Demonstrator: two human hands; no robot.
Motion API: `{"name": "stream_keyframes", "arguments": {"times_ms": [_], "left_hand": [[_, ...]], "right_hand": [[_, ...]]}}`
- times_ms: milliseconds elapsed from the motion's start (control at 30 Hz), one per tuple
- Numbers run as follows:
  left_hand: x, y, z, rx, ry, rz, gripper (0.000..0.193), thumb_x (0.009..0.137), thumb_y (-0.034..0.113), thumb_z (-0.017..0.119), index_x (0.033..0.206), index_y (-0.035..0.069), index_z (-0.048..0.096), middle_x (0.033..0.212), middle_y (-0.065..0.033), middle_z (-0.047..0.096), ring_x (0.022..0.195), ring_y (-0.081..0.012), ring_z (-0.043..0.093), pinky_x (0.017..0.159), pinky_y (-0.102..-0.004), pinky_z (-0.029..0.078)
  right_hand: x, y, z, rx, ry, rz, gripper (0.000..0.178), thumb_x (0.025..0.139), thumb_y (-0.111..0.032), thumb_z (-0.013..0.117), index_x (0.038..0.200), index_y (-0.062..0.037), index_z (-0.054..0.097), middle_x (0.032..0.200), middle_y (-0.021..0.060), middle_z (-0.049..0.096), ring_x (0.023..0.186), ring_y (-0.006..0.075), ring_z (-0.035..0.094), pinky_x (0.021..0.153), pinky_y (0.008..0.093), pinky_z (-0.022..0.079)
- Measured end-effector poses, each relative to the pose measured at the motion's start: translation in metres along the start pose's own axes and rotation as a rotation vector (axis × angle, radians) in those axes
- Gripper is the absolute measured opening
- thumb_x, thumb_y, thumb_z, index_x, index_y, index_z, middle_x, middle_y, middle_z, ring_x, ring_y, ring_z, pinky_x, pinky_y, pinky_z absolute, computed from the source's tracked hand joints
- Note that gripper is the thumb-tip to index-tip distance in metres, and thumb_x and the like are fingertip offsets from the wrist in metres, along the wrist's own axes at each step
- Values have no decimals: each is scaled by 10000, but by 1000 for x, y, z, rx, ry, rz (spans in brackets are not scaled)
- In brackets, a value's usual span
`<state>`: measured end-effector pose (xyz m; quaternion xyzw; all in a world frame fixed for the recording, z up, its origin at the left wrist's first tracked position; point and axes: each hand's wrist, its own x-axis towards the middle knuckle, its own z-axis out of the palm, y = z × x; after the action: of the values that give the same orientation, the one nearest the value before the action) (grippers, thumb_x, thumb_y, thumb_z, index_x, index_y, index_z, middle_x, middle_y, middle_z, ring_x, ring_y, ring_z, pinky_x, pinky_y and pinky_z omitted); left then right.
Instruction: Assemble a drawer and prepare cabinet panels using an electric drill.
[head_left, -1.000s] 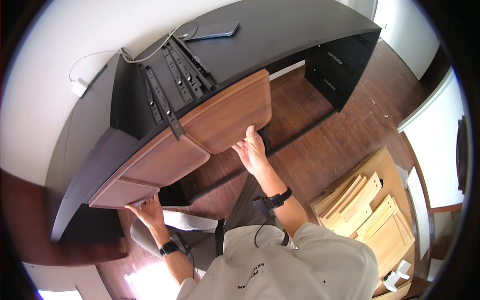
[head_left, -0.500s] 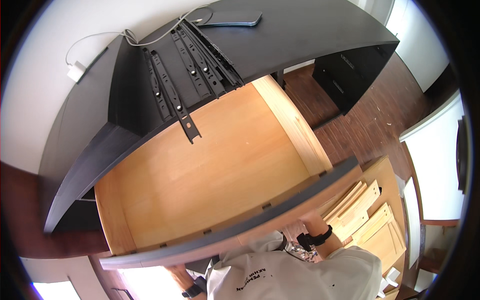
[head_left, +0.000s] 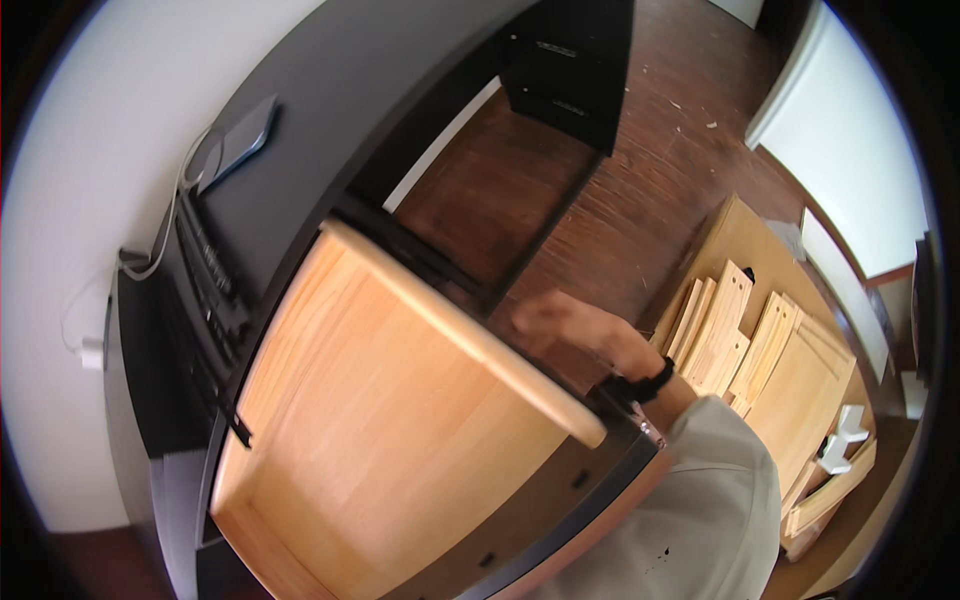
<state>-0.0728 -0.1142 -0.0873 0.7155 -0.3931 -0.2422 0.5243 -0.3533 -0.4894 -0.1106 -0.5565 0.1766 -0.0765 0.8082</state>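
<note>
The blurred right hand, grip impossible to tell, is beside the drawer jutting from the counter. The left hand is unseen.

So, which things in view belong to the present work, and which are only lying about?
Seemingly in use:
wooden drawer, with the right hand beside it
black desk it projects from
black metal rails, perhaps

Seemingly just lying about:
flat device on the desk
wooden boards
white pieces near them
</note>
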Motion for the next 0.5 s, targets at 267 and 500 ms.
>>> {"name": "stream_keyframes", "arguments": {"times_ms": [267, 500], "left_hand": [[74, 61, 13, 205, -266, 8, 480, 967, 342, 484, 1319, 17, 459, 1298, -148, 516, 1204, -292, 480, 1017, -395, 393], [98, 81, 30, 245, -411, -28, 469, 974, 325, 470, 1314, 2, 457, 1284, -159, 522, 1203, -293, 479, 1020, -382, 386]], "right_hand": [[72, -45, 43, 380, 21, 87, 508, 970, -468, 430, 1184, -24, 552, 1106, 126, 599, 985, 152, 592, 812, 296, 503], [82, -54, 60, 554, 101, 199, 629, 945, -555, 387, 1273, -33, 514, 1192, 99, 565, 1075, 169, 509, 931, 316, 410]]}}
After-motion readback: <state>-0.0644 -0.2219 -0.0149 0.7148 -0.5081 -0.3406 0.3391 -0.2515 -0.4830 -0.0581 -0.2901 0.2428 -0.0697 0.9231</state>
